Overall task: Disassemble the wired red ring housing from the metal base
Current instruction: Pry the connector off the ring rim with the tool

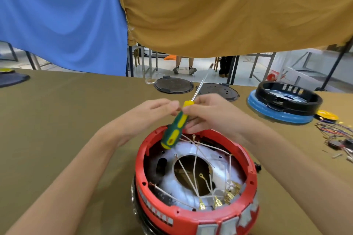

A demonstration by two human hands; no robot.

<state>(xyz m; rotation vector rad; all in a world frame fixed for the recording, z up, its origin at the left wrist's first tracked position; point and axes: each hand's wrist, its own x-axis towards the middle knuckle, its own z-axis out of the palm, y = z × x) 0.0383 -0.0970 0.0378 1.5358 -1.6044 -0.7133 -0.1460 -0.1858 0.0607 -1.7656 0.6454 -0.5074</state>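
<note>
The red ring housing [246, 160] stands near the table's front edge, with white wires and brass terminals [217, 201] crossing its inside over white padding. A metal base [134, 194] shows under its left side. Above its far rim, a green-and-yellow screwdriver [174, 129] slants with its shaft pointing away from me. My left hand [150, 112] pinches the upper handle from the left. My right hand [208, 114] grips the handle near the shaft from the right.
Two round black plates [172, 85] [219, 90] lie at the far edge. A black ring on a blue base [282, 105] sits far right, beside a yellow disc [327, 115] and loose wires and screws [338, 139]. Blue and mustard cloths hang behind the table.
</note>
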